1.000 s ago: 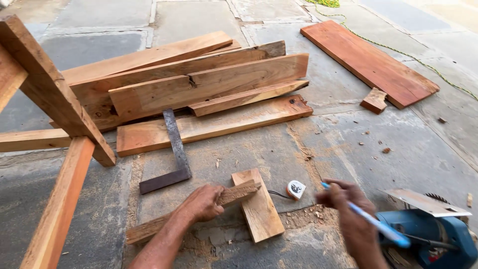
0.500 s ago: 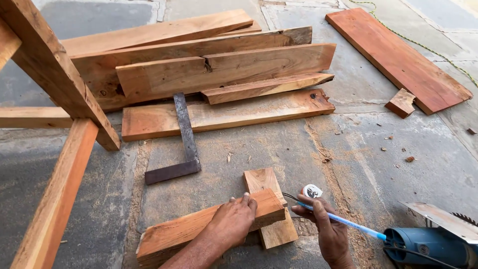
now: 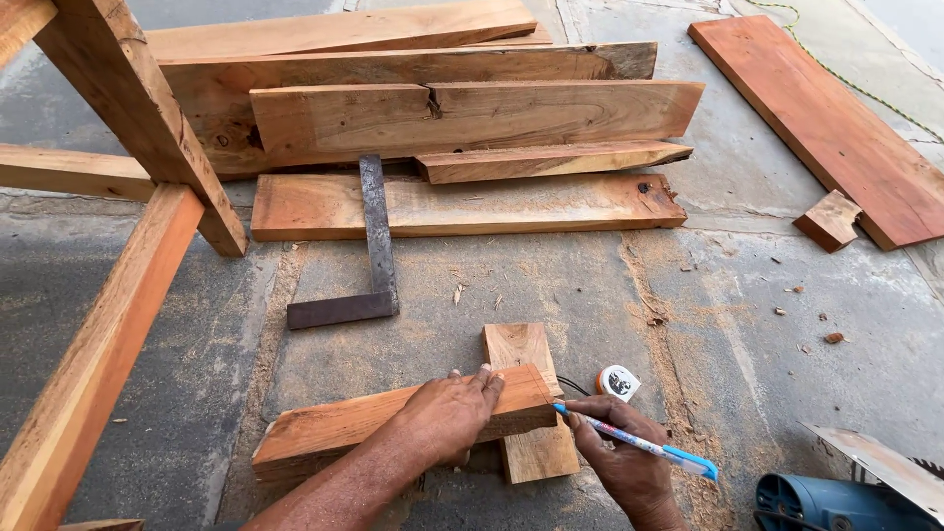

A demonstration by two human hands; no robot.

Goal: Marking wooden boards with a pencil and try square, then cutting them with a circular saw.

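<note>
Far left we see a wooden frame (image 3: 128, 226) w/ slanted legs, standing on the concrete floor (image 3: 767, 393). Just right of it, an L-shaped metal square (image 3: 372, 246) lies flat, long arm running up-down, short arm pointing left at the bottom. Behind it, a stack of planks (image 3: 433, 108) lies w/ long axes left-right. Lower center: our left hand (image 3: 447, 418) is pressed palm-down, fingers spread flat, on a short reddish wood block (image 3: 334, 428); not a closed grip, more pinning it. Block's long axis runs approx. left-right, right end tilted slightly away from us & pointing toward the pen tip. Its right end rests across a smaller offcut (image 3: 531, 393), whose long axis runs up-down, so the two cross at roughly a right angle. Block sits in the near foreground, well apart from the plank stack. Right of the block end, our right hand (image 3: 624, 462) is closed narrow around a blue & white pen (image 3: 639, 445), pinch grip; pen's tip touches or nearly touches the block's right end face, cap end pointing lower right. Just beyond the hand, a small round tape measure (image 3: 618, 382) lies beside the offcut. Sawdust is scattered round about. Far right: a long red-brown board (image 3: 836, 118) running diagonally, a small wood scrap (image 3: 831, 218) just beside it, & at the bottom corner a blue power saw (image 3: 836, 497), partly cut off.
</note>
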